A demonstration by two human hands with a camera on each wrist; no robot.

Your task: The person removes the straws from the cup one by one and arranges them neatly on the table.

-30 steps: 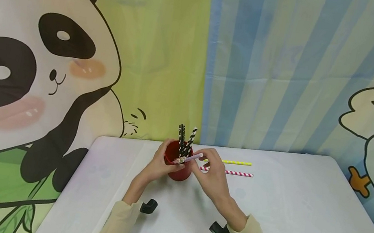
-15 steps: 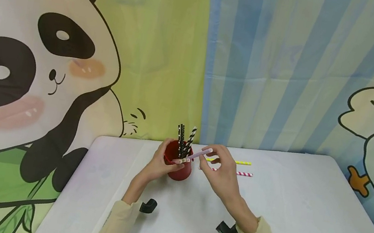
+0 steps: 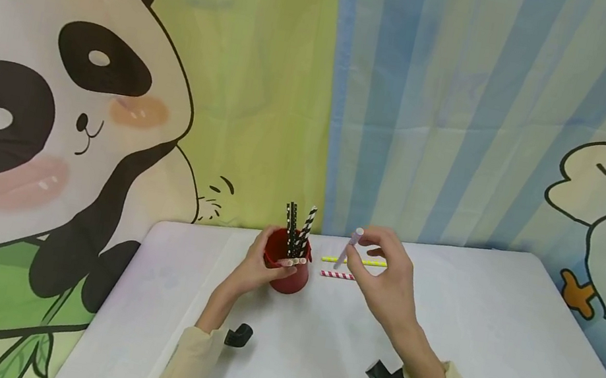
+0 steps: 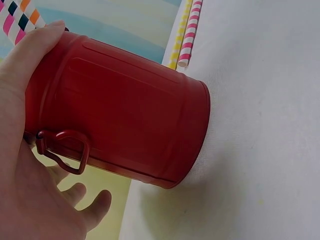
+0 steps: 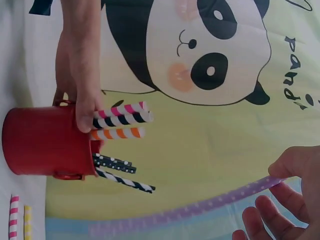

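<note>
My left hand [image 3: 249,272] holds a small red metal bucket [image 3: 289,282] with its thumb over the rim; in the left wrist view the bucket [image 4: 125,110] shows a side handle [image 4: 75,150]. Several paper straws stand in it: in the right wrist view a pink-striped straw [image 5: 132,108], a navy-striped straw [image 5: 131,119], an orange-striped straw [image 5: 120,133], black dotted straws [image 5: 117,163] and a black-and-white striped straw [image 5: 125,180]. To the bucket's right, my right hand [image 3: 385,286] pinches one end of a purple dotted straw [image 5: 215,202] between thumb and index finger, apart from the bucket.
Behind the purple straw, a yellow straw [image 3: 374,264] and a red-and-white striped straw [image 3: 335,275] lie side by side on the white table [image 3: 284,373]. A printed curtain [image 3: 259,88] with a panda hangs along the table's back edge. Black mounts [image 3: 239,335] sit at both wrists.
My right hand has moved right, drawing the purple straw out and away from the bucket; the straw now points more steeply. My left hand has stayed on the bucket.
</note>
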